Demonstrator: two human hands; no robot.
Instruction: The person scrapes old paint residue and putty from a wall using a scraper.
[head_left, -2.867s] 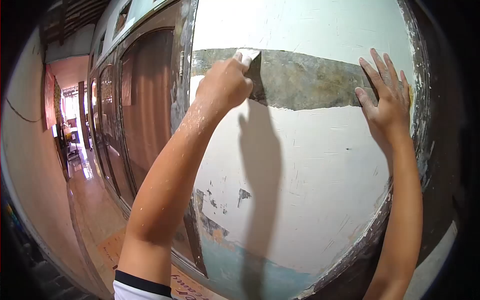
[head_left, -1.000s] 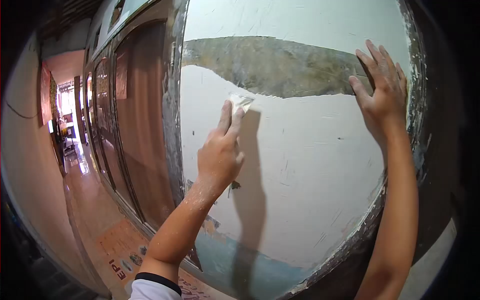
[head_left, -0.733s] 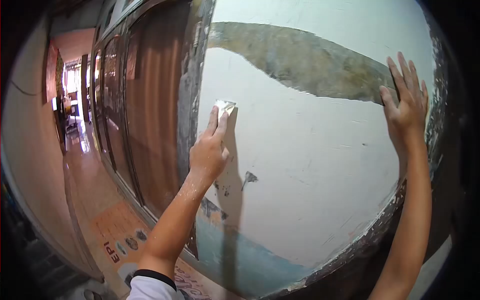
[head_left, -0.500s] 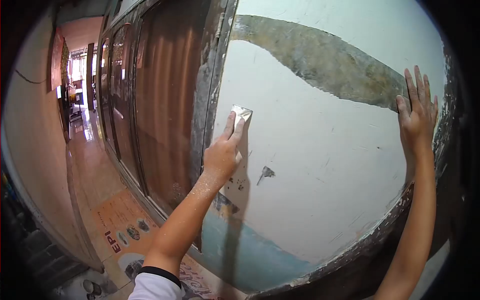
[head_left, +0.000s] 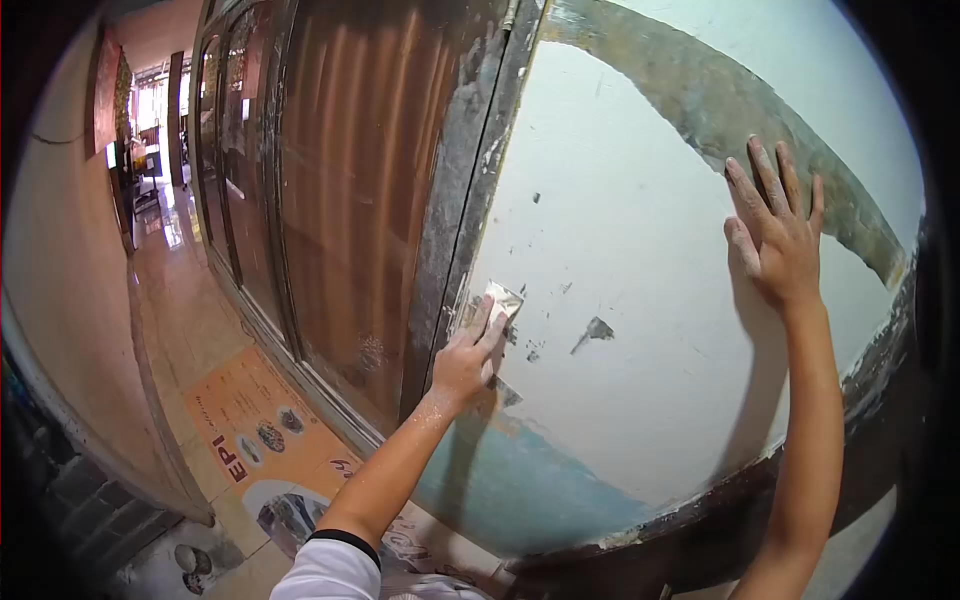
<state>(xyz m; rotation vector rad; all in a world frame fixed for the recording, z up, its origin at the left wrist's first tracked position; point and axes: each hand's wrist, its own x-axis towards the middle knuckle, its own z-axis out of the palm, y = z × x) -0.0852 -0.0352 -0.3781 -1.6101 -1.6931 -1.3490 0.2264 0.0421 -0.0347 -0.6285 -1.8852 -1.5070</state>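
My left hand [head_left: 468,362] grips a small metal scraper [head_left: 506,301], two fingers pressed along its blade, which lies against the white wall panel [head_left: 640,270] near the wooden frame. Around the blade the white coat shows dark chipped spots. My right hand [head_left: 785,245] rests on the panel at the right, fingers spread, its fingertips over the bare grey-brown band [head_left: 700,105]. White dust covers the fingers of both hands. Right of the scraper is a dark chipped patch [head_left: 596,332].
A dark wooden frame [head_left: 470,170] borders the panel at left, beside glass panes with a brown curtain [head_left: 350,180]. An orange printed banner [head_left: 250,410] lies on the tiled floor. A corridor runs back at far left.
The view has shifted. My left hand has moved the scraper down the panel, closer to the frame. My right hand has moved left and slightly down, off the right edge. New dark spots show near the scraper.
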